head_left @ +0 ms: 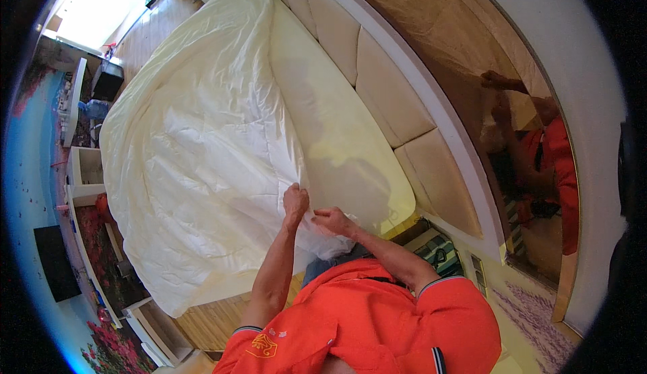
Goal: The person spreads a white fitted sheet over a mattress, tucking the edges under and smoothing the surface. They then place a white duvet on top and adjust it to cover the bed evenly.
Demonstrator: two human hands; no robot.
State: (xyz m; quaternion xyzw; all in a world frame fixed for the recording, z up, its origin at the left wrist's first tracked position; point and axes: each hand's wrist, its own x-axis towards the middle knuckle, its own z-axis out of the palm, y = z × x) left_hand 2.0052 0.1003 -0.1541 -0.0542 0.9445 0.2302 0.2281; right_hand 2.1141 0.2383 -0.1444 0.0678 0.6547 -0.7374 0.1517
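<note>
A large white duvet [202, 131] lies wrinkled over most of a bed. Its right edge is folded along a pale cream mattress or sheet [337, 125]. My left hand [295, 201] is closed round the edge of the duvet, close to the bed's near right part. Just to its right, my right hand [333, 221] has its fingers drawn together at the same edge, apparently pinching the cloth; its fingertips are small in view. Below my hands a loose part of the duvet hangs against my body.
A padded beige headboard [387, 98] runs along the right, with a mirror-like dark panel [458, 50] above it. On the left stand shelves [86, 165] and a dark screen [56, 263]. Wooden floor [216, 320] shows below the duvet. A green patterned item [438, 256] sits beside the bed.
</note>
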